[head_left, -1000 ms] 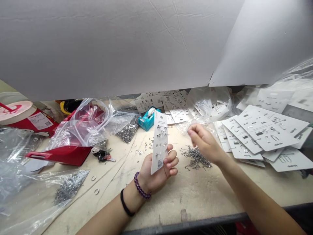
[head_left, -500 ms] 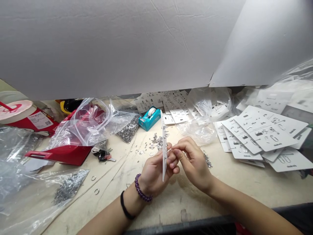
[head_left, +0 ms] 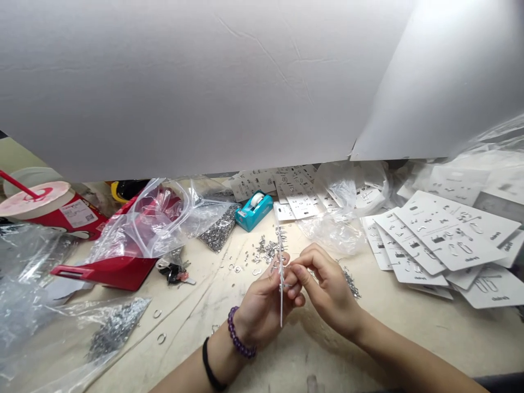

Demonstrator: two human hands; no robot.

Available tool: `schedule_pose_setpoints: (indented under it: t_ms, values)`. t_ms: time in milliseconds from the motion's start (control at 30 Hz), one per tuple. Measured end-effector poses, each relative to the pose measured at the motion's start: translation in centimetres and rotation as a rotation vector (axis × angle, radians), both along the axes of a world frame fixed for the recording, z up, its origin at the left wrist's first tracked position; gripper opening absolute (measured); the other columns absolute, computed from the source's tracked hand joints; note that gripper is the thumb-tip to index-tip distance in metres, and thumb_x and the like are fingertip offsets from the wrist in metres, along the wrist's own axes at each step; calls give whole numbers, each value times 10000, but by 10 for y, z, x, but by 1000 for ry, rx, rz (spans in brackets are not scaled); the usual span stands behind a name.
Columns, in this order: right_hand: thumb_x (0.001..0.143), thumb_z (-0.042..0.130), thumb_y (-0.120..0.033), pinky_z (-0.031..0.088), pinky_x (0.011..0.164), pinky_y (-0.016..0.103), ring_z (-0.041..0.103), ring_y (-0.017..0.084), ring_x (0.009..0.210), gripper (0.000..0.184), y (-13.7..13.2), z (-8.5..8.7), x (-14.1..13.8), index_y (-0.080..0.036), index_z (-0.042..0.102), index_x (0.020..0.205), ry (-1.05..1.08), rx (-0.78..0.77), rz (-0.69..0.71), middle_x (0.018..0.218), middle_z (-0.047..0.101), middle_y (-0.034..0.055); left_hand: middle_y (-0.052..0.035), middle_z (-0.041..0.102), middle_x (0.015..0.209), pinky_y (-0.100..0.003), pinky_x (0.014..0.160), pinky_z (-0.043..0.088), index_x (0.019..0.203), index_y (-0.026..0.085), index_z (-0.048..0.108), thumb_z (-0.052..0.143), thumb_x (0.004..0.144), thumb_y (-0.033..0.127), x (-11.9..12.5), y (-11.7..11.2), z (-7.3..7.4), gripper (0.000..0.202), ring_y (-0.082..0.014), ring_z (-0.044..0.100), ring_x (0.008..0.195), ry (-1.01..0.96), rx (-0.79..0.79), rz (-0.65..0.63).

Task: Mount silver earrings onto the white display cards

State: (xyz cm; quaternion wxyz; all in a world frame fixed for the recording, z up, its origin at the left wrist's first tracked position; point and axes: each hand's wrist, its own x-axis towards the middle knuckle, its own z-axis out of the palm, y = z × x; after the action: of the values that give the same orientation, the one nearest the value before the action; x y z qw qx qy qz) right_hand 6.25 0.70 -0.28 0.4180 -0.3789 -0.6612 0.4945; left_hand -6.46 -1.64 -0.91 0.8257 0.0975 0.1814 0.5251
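edgewise earring card (head_left: pixel 280 284) in left hand (head_left: pixel 260 314)

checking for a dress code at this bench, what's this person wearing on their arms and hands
No gloves or sleeves show on either forearm. The left hand has a purple beaded bracelet at the wrist and a plain black band just up the arm from it. The right hand shows no jewellery.

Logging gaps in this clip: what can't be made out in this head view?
White card: edge-on to the head view, so its face is unreadable.
Where the fingers meet at the card: hidden by the left hand and right hand.
Scattered metal pieces: too small to identify.
Yellow-and-black object: partly hidden by the white board.
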Motion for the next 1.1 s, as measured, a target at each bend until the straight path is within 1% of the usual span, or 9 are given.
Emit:
schedule_pose_setpoints:
  t_ms: [100,267,400,500,667,733,867,1000,1100]
  values:
    - [858,473,-278,527,464,238,593,114,625,117,0,1,0,-191,524,800,47,-48,29,832,517,34,29,390,580,-216,569,393,796,165,503,547,772,136,0,0,0,58,-89,435,555,-16,32,-5]
    - [855,475,-289,530,433,231,594,101,580,120,-1,3,-2,-191,519,804,105,-97,52,830,507,24,30,410,570,-219,581,410,806,166,503,541,790,159,0,0,0,41,-87,453,550,-34,18,-13]
    - [859,468,-285,514,408,229,600,106,562,107,-2,4,-2,-205,506,799,125,-107,84,817,513,15,32,420,578,-219,593,411,834,170,501,576,758,144,0,-1,1,110,-86,461,559,4,24,-6]
    - [861,462,-267,492,405,238,573,102,546,107,-1,6,0,-205,508,787,60,-13,63,792,506,9,35,421,590,-222,598,401,830,174,492,593,723,110,0,-1,2,160,-83,449,557,51,36,-9]
    - [843,479,-167,479,596,289,527,131,677,86,6,9,5,-188,524,773,-180,397,-24,736,503,15,36,428,606,-224,609,393,868,186,493,597,713,111,0,0,3,202,-78,433,556,98,40,-12]
    - [845,469,-139,458,599,279,508,124,671,88,7,9,6,-178,517,782,-193,472,-20,736,498,17,37,433,612,-226,606,398,911,197,495,611,704,126,-1,0,3,247,-80,434,554,112,45,-8]
    - [849,457,-142,434,578,267,497,123,658,100,7,8,5,-176,504,767,-201,495,-29,730,488,16,38,443,615,-223,618,408,951,199,500,609,713,149,-1,0,2,266,-77,442,557,127,63,-5]
    - [851,448,-152,418,551,259,492,116,631,112,5,8,3,-180,493,752,-194,423,-25,736,490,13,45,434,586,-210,609,411,906,191,513,630,706,166,0,0,2,233,-70,454,553,130,58,-3]
    - [839,454,-141,424,592,271,503,131,679,105,5,7,2,-180,489,748,-212,405,-15,746,509,20,45,438,574,-196,582,403,856,176,518,674,661,166,2,0,3,250,-66,457,541,143,61,-2]
